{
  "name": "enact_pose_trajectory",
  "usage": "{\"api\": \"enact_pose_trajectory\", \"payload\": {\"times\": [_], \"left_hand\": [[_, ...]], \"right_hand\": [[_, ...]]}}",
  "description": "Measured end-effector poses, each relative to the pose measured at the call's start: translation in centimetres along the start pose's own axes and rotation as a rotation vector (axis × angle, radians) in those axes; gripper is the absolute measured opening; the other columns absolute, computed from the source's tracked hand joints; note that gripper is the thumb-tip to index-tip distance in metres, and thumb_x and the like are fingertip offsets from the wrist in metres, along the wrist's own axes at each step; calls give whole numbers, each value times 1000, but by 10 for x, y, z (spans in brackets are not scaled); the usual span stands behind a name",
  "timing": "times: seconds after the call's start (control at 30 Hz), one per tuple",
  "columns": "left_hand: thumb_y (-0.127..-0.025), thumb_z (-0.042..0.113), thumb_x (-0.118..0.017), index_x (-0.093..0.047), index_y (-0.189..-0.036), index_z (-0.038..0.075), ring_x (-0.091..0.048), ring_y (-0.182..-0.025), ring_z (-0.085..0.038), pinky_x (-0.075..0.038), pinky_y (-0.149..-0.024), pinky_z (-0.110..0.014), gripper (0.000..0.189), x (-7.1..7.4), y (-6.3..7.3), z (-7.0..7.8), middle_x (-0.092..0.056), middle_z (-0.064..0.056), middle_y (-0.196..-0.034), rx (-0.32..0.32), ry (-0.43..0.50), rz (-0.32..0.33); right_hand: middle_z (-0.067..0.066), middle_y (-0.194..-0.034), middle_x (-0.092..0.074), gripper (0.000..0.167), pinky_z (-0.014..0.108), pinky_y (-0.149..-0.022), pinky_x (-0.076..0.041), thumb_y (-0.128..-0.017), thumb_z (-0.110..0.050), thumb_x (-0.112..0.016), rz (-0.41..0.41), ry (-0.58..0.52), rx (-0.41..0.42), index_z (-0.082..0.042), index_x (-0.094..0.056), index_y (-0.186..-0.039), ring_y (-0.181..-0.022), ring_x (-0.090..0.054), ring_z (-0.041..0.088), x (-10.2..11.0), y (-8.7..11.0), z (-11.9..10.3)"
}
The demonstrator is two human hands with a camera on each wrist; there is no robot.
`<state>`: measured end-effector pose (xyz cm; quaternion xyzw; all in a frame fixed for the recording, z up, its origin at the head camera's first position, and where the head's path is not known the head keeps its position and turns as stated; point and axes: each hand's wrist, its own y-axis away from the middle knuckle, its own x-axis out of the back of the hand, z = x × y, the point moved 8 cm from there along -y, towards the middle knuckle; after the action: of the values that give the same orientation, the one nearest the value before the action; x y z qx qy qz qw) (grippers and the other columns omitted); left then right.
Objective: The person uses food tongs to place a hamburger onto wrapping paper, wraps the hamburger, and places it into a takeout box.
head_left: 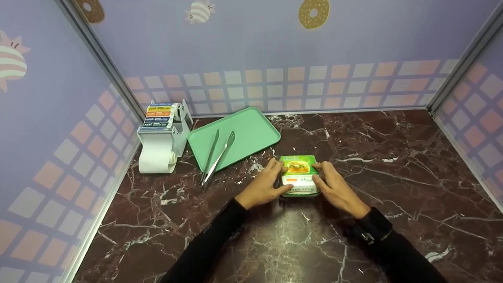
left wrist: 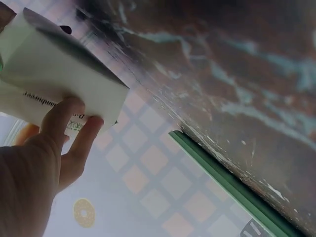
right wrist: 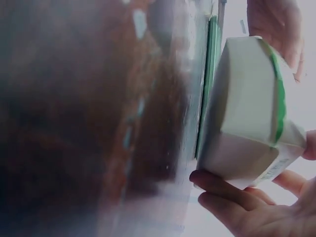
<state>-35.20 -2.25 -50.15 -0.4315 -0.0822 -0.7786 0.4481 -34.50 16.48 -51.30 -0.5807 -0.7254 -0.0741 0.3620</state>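
A green and white burger box (head_left: 299,175) with a burger picture on its lid is held between both hands at the middle of the table. The left hand (head_left: 266,184) grips its left side, thumb toward the near corner. On the opposite side the right hand (head_left: 337,189) holds it, with the thumb by the lid's edge. In the left wrist view, fingers (left wrist: 89,131) press against the white wall of the box (left wrist: 59,74). The right wrist view has the lid down along a green edge, and fingers (right wrist: 222,197) lie under the lower corner of the box (right wrist: 247,94).
A green tray (head_left: 251,133) lies behind and left of the box, with a pair of metal tongs (head_left: 215,159) resting across its near edge. Further left stands a label dispenser (head_left: 161,129) with a white roll hanging out. Patterned walls enclose the dark marbled table (head_left: 393,165).
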Motion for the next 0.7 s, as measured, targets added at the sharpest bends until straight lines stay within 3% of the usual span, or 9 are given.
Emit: {"api": "enact_pose_trajectory", "payload": {"times": [0.13,0.4,0.7], "left_hand": [[-95,35,-72,-52,-125,5,-53,-97,-22,-54,-90,-32,47,-3,0,-2,-45,-8,-113,12,-37,-33],[-93,35,-74,-53,-142,6,-57,-104,-24,-53,-99,-33,60,-6,-1,-2,-47,-7,-120,36,-66,-70],[-93,36,-74,-52,-147,6,-54,-103,-19,-52,-98,-30,66,-7,0,-4,-46,-6,-120,31,-96,-88]], "right_hand": [[23,-135,-54,33,45,-95,-46,-105,-17,-55,-32,5,-12,4,-50,-131,-110,-56,29,-3,0,2],[20,-121,-54,32,41,-82,-49,-102,-15,-62,-35,89,21,3,-52,-126,-92,-55,22,-4,1,-2],[18,-118,-55,32,46,-86,-51,-101,-17,-65,-38,120,28,1,-53,-123,-95,-57,25,-4,1,-3]]}}
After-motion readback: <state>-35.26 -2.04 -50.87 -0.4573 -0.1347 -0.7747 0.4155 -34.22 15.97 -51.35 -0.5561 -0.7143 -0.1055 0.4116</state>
